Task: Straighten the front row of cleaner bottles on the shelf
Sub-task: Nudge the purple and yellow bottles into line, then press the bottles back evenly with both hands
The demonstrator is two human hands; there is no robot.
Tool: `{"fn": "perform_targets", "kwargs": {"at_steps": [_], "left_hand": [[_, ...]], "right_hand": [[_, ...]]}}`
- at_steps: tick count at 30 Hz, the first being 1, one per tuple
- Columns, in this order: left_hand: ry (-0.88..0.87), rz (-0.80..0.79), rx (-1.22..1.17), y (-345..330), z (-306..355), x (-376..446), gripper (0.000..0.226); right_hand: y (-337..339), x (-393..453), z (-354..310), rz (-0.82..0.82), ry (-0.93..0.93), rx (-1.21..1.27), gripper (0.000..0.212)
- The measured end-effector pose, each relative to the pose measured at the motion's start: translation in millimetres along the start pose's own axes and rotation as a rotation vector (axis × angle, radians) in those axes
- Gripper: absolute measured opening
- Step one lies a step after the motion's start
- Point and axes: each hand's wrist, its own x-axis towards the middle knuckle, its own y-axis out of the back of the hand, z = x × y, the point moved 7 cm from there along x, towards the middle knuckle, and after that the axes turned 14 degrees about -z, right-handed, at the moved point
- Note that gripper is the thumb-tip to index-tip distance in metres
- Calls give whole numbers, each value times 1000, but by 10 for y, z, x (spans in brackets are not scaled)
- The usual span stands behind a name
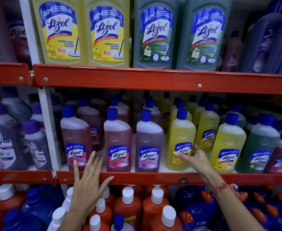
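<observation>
Everywhere "Lizol" labels [118, 155], blue-capped.

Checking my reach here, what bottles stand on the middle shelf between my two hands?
In the head view, a pink bottle and a purple bottle.

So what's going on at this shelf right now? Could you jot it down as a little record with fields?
place: store shelving with red shelf rails
middle shelf front row: pink bottles, a purple bottle, yellow bottles
left hand: open, fingers spread, over the lower red rail
right hand: on the tilted yellow bottle
top shelf: large yellow and green bottles
bottom shelf: orange and blue bottles
</observation>
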Motion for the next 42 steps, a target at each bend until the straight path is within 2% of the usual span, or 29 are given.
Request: {"fn": "perform_targets", "kwargs": {"at_steps": [3, 8, 10, 12, 14, 15, 16, 19, 22, 24, 26, 28, 30, 32, 34, 36, 37, 39, 41, 42], "left_hand": [[5, 2, 9, 9, 16, -4, 80], [17, 2, 30, 26, 27, -9, 81], [21, 9, 37, 38, 34, -19, 82], [26, 13, 45, 59, 44, -24, 82], [30, 5, 62, 69, 52, -32, 81], [28, -2, 75, 72, 57, -38, 80], [25, -7, 88, 79, 62, -48, 79], [12, -29, 66, 137, 77, -86, 75], [9, -9, -116, 297, 132, -119, 71], [68, 60, -370, 496, 150, -122, 66], [144, 94, -652, 707, 168, -120, 61], [179, 114, -864, 867, 222, -98, 56], [227, 70, -1076, 918, 248, -70, 62], [258, 16, -1219, 864, 232, -48, 75], [281, -44, -1301, 746, 169, -15, 102], [320, -117, -1343, 643, 122, 15, 122], [331, -141, -1360, 612, 116, 28, 126], [333, -185, -1399, 585, 164, 43, 127], [309, -211, -1426, 569, 244, 44, 116], [307, -222, -1438, 557, 277, 41, 110]], "right_hand": [[21, -60, 20, 31, 4, -1, 99], [27, -140, 7, 36, 1, -23, 123], [26, -174, -9, 37, 7, -42, 126], [17, -198, 3, 24, 8, -44, 112], [-3, -239, -22, 18, 13, -46, 79], [-3, -253, -34, 25, 22, -51, 71], [-6, -273, -48, 34, 23, -59, 71], [-38, -364, -105, 109, 57, -44, 88], [-78, -565, -330, 313, 147, -42, 91], [-156, -748, -573, 452, 268, -67, 76], [-336, -913, -801, 487, 408, -31, 57], [-584, -998, -949, 404, 490, 49, 39], [-908, -986, -991, 215, 477, 198, 28], [-1244, -926, -949, 11, 373, 302, 37], [-1537, -873, -862, -141, 222, 333, 58], [-1768, -815, -729, -252, 87, 378, 75], [-1853, -786, -658, -286, 44, 406, 74], [-1966, -712, -546, -300, 23, 440, 53], [-2047, -646, -487, -268, -7, 461, 26], [-2057, -613, -457, -251, -11, 455, 23]]}}
